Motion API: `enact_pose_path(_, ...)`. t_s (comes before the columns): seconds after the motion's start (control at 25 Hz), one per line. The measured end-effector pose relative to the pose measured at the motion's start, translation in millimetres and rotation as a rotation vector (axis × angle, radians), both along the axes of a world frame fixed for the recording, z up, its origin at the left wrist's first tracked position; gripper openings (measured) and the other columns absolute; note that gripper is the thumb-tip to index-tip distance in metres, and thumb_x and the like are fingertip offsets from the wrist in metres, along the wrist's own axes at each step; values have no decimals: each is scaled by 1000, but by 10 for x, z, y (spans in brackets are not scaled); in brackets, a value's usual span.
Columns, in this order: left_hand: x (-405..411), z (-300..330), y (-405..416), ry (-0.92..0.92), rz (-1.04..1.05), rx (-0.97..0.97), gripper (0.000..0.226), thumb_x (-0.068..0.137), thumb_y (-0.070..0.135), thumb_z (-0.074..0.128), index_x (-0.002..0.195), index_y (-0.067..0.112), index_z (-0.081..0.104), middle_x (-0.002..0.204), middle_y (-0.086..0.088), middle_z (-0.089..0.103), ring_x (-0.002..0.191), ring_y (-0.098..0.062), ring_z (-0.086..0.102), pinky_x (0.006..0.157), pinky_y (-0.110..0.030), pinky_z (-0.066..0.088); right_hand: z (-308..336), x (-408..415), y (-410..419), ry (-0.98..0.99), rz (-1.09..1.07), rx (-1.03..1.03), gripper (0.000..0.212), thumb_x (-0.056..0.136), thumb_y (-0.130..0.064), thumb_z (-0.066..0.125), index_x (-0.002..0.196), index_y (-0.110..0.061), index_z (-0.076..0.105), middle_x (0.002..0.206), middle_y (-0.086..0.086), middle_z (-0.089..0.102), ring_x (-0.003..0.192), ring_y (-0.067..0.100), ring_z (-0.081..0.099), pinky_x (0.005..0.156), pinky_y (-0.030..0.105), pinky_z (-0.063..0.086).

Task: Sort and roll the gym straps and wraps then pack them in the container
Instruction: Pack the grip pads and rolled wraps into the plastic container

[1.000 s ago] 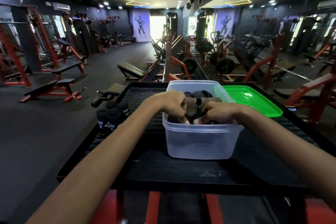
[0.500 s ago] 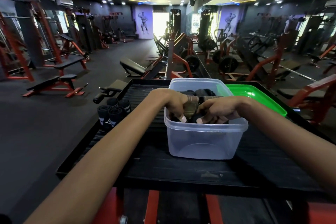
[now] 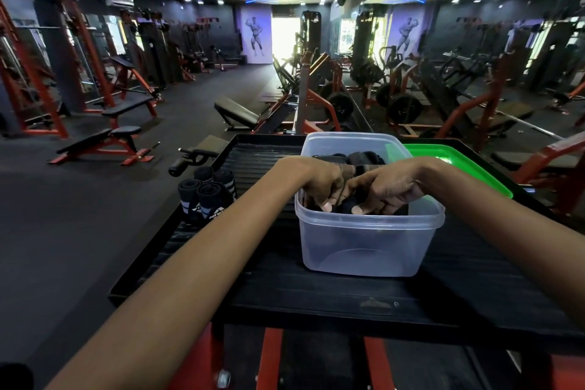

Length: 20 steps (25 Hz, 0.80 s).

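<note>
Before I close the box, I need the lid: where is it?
The green lid lies on the black tray, right of the box, just beyond the right hand.

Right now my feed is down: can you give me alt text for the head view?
Both hands, left hand and right hand, press dark rolled wraps into a clear plastic container on a black ribbed tray. Four black rolled wraps wait at the tray's left edge; a green lid lies behind-right, gym machines beyond.
</note>
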<state>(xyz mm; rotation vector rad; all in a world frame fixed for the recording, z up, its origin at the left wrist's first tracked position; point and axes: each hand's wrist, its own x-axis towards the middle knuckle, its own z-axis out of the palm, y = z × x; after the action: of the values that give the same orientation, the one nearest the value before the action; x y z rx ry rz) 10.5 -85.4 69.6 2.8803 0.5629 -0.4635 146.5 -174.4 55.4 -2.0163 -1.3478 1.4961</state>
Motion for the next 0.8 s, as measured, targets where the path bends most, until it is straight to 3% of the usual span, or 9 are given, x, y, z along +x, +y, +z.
enact_pose_path(0.12, -41, -29, 47, -25, -17, 0, 10, 89, 15, 66, 95, 14, 58, 81, 8, 52, 87, -16, 51, 73, -26, 42, -34, -4, -30, 5, -7, 52, 35, 90, 11, 53, 118, -9, 52, 108, 17, 58, 86, 23, 62, 65, 28, 58)
enact_pose_path(0.2, -82, -19, 54, -61, -16, -49, 14, 87, 14, 67, 96, 14, 57, 86, 6, 56, 87, -19, 56, 74, -28, 47, -77, 1, -63, -114, 23, 107, 44, 88, 15, 52, 124, -11, 50, 113, 20, 59, 91, 28, 61, 63, 29, 57)
enact_pose_path(0.28, -118, 24, 56, -102, 0, -90, 21, 84, 15, 71, 100, 12, 58, 93, 2, 60, 89, -21, 60, 75, -30, 50, -115, -5, -78, -297, 93, 157, 62, 83, 12, 58, 138, -12, 41, 125, 20, 58, 106, 37, 61, 78, 43, 54)
enact_pose_path(0.32, -133, 53, 47, -98, 2, -86, 22, 83, 16, 72, 101, 12, 59, 90, 2, 60, 86, -18, 60, 73, -27, 49, -130, 1, -90, -318, 122, 189, 62, 80, 6, 66, 135, -12, 43, 121, 16, 60, 105, 36, 61, 82, 47, 50)
enact_pose_path(0.4, -146, 105, 21, -53, -7, -66, 22, 81, 18, 75, 100, 13, 66, 81, 8, 60, 81, -13, 58, 73, -23, 49, -117, 17, -137, -254, 174, 229, 57, 66, -8, 83, 114, -10, 54, 103, 10, 62, 92, 26, 60, 81, 49, 48)
enact_pose_path(0.48, -160, 138, -15, -8, -47, -56, 27, 75, 26, 81, 97, 13, 73, 75, 12, 62, 77, -6, 58, 73, -21, 48, -72, 25, -167, -224, 251, 222, 54, 61, -11, 88, 107, -7, 58, 98, 7, 66, 89, 21, 62, 85, 50, 51)
enact_pose_path(0.68, -243, 107, 25, -34, -89, -119, 29, 67, 39, 84, 90, 22, 77, 63, 26, 61, 64, 10, 54, 68, -16, 42, -18, 28, -184, -198, 379, 244, 46, 66, -11, 85, 105, -6, 62, 100, 12, 68, 90, 20, 63, 83, 43, 50)
enact_pose_path(0.8, -236, 133, 1, 41, -72, -175, 32, 71, 39, 82, 97, 21, 75, 72, 25, 63, 75, 6, 55, 78, -20, 45, 22, 69, -220, -142, 408, 191, 47, 70, -10, 80, 113, -5, 63, 108, 13, 68, 98, 23, 63, 90, 45, 48)
